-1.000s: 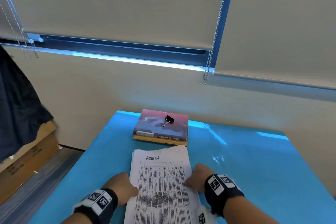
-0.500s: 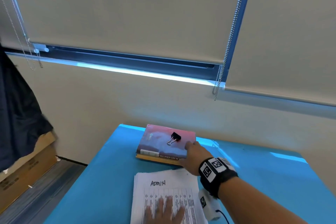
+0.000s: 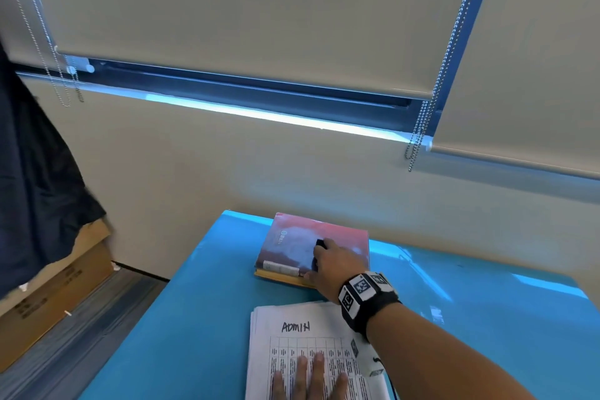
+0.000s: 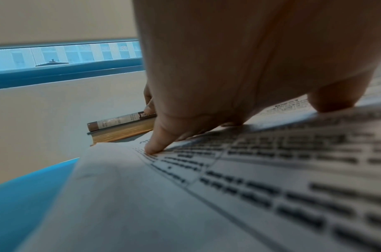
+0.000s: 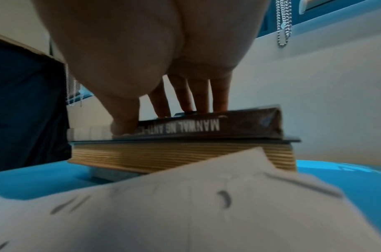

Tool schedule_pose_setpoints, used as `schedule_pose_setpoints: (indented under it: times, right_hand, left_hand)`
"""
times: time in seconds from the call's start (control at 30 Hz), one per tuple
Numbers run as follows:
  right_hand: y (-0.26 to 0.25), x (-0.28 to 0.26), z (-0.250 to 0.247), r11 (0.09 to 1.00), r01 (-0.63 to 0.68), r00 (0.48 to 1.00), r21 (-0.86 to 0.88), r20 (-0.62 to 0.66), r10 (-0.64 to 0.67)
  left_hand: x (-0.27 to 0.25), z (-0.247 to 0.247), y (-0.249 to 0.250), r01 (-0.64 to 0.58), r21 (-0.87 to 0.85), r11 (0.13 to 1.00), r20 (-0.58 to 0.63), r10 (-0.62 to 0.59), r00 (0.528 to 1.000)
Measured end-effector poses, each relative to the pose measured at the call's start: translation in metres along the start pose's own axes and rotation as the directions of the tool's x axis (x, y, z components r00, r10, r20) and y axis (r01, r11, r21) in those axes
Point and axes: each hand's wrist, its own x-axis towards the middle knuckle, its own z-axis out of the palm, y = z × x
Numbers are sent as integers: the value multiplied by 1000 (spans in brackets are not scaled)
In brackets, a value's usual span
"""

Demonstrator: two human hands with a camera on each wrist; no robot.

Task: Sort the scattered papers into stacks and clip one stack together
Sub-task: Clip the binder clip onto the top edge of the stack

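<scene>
A stack of printed papers (image 3: 292, 318) headed "ADMIN" lies near the front of the blue table (image 3: 194, 318). My left hand (image 3: 311, 377) lies flat on the stack with straight fingers; in the left wrist view one fingertip (image 4: 152, 150) presses the top sheet (image 4: 185, 204). A black binder clip (image 3: 319, 242) sits on a red-covered book (image 3: 292, 247) beyond the stack. My right hand (image 3: 316, 258) reaches over the book: its fingers (image 5: 185, 104) come down on the cover at the clip and mostly hide it. The thumb (image 5: 122, 126) rests on the book's near edge.
The red book (image 5: 206, 129) lies on a thicker one with yellowed pages (image 5: 185, 156), close to the wall. Cardboard boxes (image 3: 48, 295) and a dark hanging cloth (image 3: 32, 188) are left of the table. Blind chains (image 3: 418, 136) hang above right.
My right hand left the paper stack and reached forward onto the book, now covering the clip. My left hand moved from the stack's left edge onto its top sheet.
</scene>
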Motion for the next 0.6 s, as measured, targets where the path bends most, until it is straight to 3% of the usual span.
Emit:
schedule_pose_setpoints:
  times: [0.13, 0.37, 0.43, 0.47, 0.5, 0.53, 0.6]
  right_hand:
    - [-7, -14, 2, 992, 101, 995, -70, 19, -99]
    - [9, -48, -4, 997, 78, 996, -5, -46, -79]
    - [11, -54, -1, 992, 114, 993, -56, -15, -115]
    - [11, -55, -1, 988, 127, 992, -85, -6, -128]
    - [10, -54, -1, 986, 125, 992, -110, -15, -127]
    - [8, -52, -1, 985, 118, 992, -127, -35, -123]
    - [5, -48, 0, 980, 110, 992, -168, -48, -120]
  left_hand:
    - [-10, -2, 3, 70, 143, 987, 23, -74, 997]
    - [-7, -36, 7, 126, -157, 980, 325, -69, 943]
    - [-2, -62, 6, 16, -149, 989, 465, 56, 884]
    - [0, -72, 7, -62, -137, 989, 549, 128, 826]
    - [4, -84, 6, -22, -166, 986, 681, 131, 721]
    - [7, -96, 7, 24, -157, 987, 744, 103, 660]
    - [12, -101, 7, 14, -166, 986, 772, 121, 624]
